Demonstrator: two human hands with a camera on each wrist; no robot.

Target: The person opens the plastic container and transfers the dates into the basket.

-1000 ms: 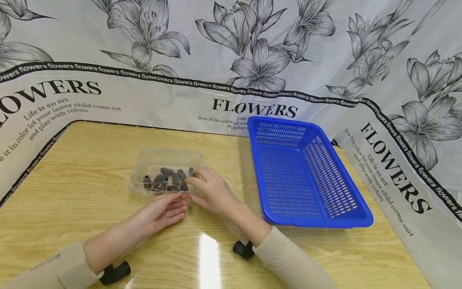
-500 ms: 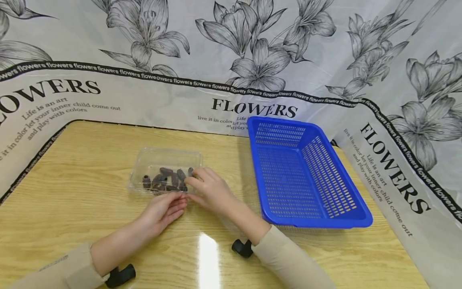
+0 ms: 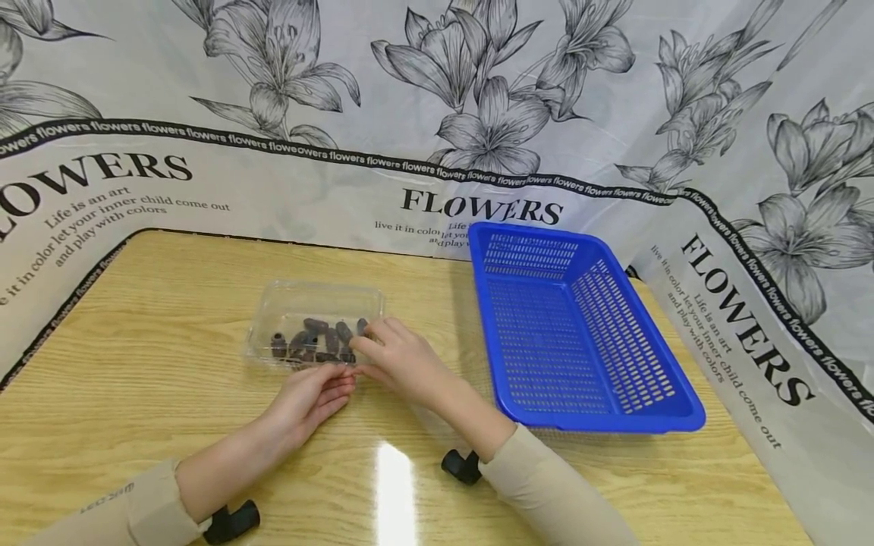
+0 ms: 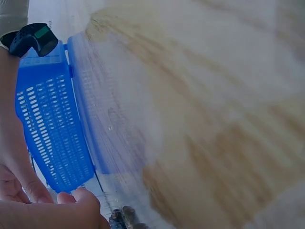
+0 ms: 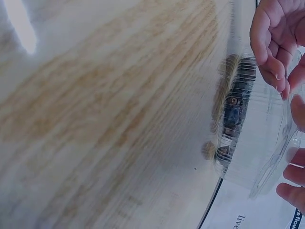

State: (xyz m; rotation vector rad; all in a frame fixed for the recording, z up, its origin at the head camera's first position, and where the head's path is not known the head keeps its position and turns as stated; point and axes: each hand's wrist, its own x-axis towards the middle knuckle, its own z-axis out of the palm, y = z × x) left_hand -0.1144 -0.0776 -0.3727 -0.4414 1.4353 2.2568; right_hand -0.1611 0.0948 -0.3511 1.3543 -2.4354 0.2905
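Observation:
A clear plastic box stands on the table, left of centre in the head view. Several dark brown oblong pieces that look like dates lie inside it. At its front right corner, my left hand pinches the near edge between thumb and fingertips. My right hand grips the same corner, fingers over the right side and thumb close to the left fingertips. In the right wrist view, the box side shows ridges, with fingertips along its rim. What lies exactly between the fingertips is partly hidden.
To the right stands a blue plastic basket with slotted walls. The wood-grain table is bounded by a flower-printed sheet at the back and sides. Black wrist cameras are strapped under both forearms.
The left hand's fingertips have closed in on the box's near edge, and its forearm has shifted slightly right. The right hand has stayed at the corner; box and basket have not visibly moved.

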